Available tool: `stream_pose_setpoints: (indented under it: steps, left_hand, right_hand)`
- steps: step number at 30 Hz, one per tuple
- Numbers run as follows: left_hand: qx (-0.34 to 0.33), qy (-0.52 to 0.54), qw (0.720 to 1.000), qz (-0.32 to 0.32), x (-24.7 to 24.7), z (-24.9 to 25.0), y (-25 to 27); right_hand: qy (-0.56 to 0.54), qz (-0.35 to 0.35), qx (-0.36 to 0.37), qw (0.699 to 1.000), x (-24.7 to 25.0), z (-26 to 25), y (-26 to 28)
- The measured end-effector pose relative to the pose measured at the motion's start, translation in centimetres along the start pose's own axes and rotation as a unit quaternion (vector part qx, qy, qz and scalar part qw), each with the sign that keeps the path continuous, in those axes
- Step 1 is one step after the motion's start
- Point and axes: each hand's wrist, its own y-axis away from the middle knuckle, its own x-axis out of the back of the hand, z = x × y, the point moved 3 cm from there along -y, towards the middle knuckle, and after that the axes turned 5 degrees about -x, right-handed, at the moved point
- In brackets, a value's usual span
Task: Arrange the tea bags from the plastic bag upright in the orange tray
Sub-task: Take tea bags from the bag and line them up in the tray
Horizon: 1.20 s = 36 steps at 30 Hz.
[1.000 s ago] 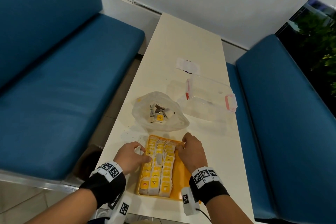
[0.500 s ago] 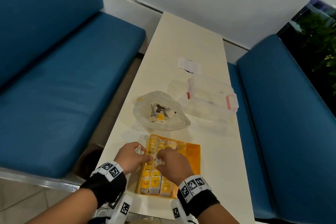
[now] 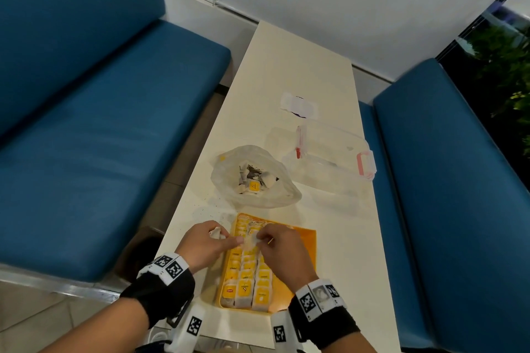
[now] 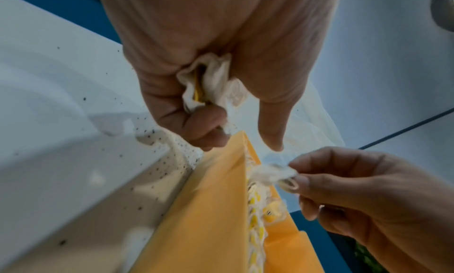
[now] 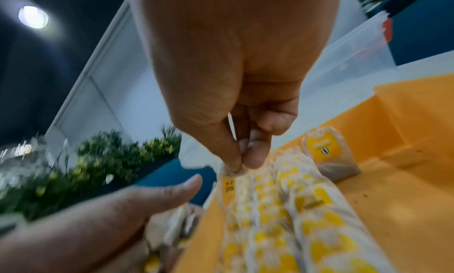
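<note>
Hands meet over the near end of the orange tray [image 3: 308,249], which sits at the front edge of the long white table [image 3: 289,71]. The right hand [image 3: 282,252] pinches a single tea bag [image 3: 251,241] between thumb and forefinger, holding it just above the rows of tea bags [image 3: 246,278] that stand upright in the tray's left half (three rows, as far as I can make out, with yellow tags showing). The left hand [image 3: 205,243] is curled round a crumpled bundle of tea bags [image 4: 209,83] in its palm, while its forefinger sticks out straight toward the pinched bag. The right part of the tray shows bare orange floor. Just beyond the tray lies the plastic bag [image 3: 275,180], its mouth open, with a few tea bags left inside. To the right of that bag sits a clear lidded box [image 3: 329,157] with red clips, and farther up the table a small white wrapper [image 3: 299,102]. Dark specks dot the tabletop beside the tray.
</note>
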Motion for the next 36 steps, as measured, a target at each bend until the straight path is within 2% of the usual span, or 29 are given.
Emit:
stream_pose_setpoints:
  steps: [2, 5, 7, 10, 13, 18, 20, 21, 22, 24, 25, 26, 27, 29, 33, 36]
  left_hand:
    - [-0.016, 0.027, 0.999, 0.018, 0.7, 1.2, 0.3]
    - [-0.042, 0.066, 0.997, 0.008, 1.2, 3.1, 0.7]
    - [-0.068, 0.069, 0.995, -0.025, 0.8, 4.1, 0.9]
    - [-0.129, 0.024, 0.990, -0.053, 0.0, 5.2, 1.3]
    - [-0.164, 0.010, 0.984, -0.069, -0.7, 5.2, 1.5]
    - [-0.209, 0.040, 0.975, -0.068, -1.5, 6.1, 1.5]
    - [-0.215, 0.047, 0.973, -0.074, -1.7, 6.2, 1.3]
    - [-0.211, 0.046, 0.974, -0.075, -1.7, 6.2, 1.1]
    - [-0.207, 0.035, 0.975, -0.075, -1.7, 6.1, 1.0]
    - [-0.211, -0.016, 0.975, -0.072, -1.8, 6.2, 0.9]
    - [-0.217, -0.043, 0.973, -0.072, -1.9, 6.2, 0.8]
    - [-0.223, -0.066, 0.970, -0.075, -2.0, 6.3, 0.7]
    - [-0.229, -0.088, 0.966, -0.080, -2.2, 6.4, 0.8]
    - [-0.245, -0.135, 0.956, -0.091, -2.6, 6.7, 0.9]
    - [-0.258, -0.163, 0.947, -0.104, -3.1, 7.2, 1.1]
    - [-0.254, -0.177, 0.945, -0.110, -3.1, 6.8, 0.9]
  right_hand:
    - [-0.125, 0.012, -0.039, 0.991, 1.8, 0.0, 0.1]
    - [-0.321, -0.005, -0.090, 0.943, 3.6, 0.3, 0.6]
    - [-0.418, -0.035, -0.119, 0.900, 4.0, 0.5, 1.0]
    - [-0.549, -0.079, -0.183, 0.812, 3.5, 0.9, 1.3]
    - [-0.601, -0.106, -0.221, 0.761, 3.0, 1.1, 1.8]
    - [-0.627, -0.143, -0.233, 0.730, 2.1, 1.5, 2.6]
    - [-0.614, -0.152, -0.231, 0.739, 1.9, 1.7, 2.8]
    - [-0.592, -0.149, -0.226, 0.759, 1.9, 1.7, 2.8]
    - [-0.541, -0.131, -0.212, 0.803, 2.1, 1.9, 2.8]
    - [-0.358, -0.037, -0.154, 0.920, 3.2, 2.1, 2.8]
    - [-0.277, 0.008, -0.106, 0.955, 3.8, 1.9, 2.8]
    - [-0.229, 0.027, -0.054, 0.972, 4.2, 1.5, 2.9]
    - [-0.205, 0.025, -0.016, 0.978, 4.3, 1.0, 3.0]
    - [-0.182, 0.010, 0.009, 0.983, 3.9, 0.7, 3.0]
    - [-0.190, 0.002, -0.010, 0.982, 3.3, 0.8, 2.8]
    - [-0.244, 0.003, -0.035, 0.969, 3.5, 1.1, 3.0]
